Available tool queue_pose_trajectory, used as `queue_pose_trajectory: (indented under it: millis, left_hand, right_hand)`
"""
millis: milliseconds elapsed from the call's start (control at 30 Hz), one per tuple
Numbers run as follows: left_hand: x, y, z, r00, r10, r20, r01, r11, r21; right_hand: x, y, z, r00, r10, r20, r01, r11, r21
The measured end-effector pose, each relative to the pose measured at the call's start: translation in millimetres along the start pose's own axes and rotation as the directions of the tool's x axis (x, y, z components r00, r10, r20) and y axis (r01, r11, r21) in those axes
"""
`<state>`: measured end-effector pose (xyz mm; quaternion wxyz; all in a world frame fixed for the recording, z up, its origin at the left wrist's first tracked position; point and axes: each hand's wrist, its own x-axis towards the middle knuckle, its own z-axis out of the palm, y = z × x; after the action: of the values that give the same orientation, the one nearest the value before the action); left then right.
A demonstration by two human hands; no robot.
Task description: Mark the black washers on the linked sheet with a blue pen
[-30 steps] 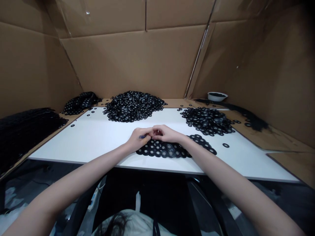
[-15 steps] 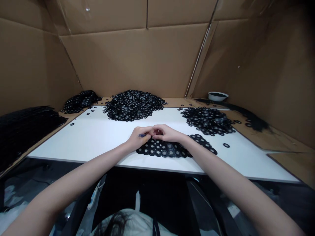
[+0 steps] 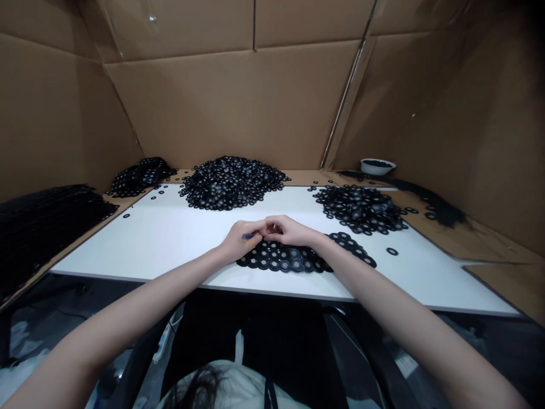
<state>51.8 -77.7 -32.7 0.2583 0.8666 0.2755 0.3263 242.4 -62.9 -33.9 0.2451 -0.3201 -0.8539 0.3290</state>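
My left hand [image 3: 239, 241] and my right hand [image 3: 288, 230] meet fingertip to fingertip over the near middle of a white board [image 3: 170, 238]. The left hand's fingers are closed on a small blue tool [image 3: 248, 236]. The right hand's fingers are pinched together; what they hold is too small to make out. Under both hands lies a flat sheet of joined black rings [image 3: 298, 258].
A big heap of black rings [image 3: 230, 183] sits at the board's far middle, a lower spread of rings [image 3: 360, 208] at the far right, a single ring [image 3: 390, 251] beside it. Black sheets [image 3: 42, 218] are stacked left. A white bowl [image 3: 376, 166] stands back right. Cardboard walls enclose the place.
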Motion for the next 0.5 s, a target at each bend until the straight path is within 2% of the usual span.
queue_pose_trajectory:
  millis: [200,500]
  left_hand:
    - [-0.3,-0.8,-0.1,0.999,0.029,-0.013,-0.029,0.999,-0.012]
    - [-0.4,2.0,-0.5,0.999,-0.003,-0.033,0.002,1.000,-0.007]
  right_hand:
    - [0.1,0.0,0.4,1.000,0.000,-0.002,0.000,1.000,0.015]
    - [-1.1,-1.2,-1.2,0.999,0.023,0.026,-0.021,0.999,-0.043]
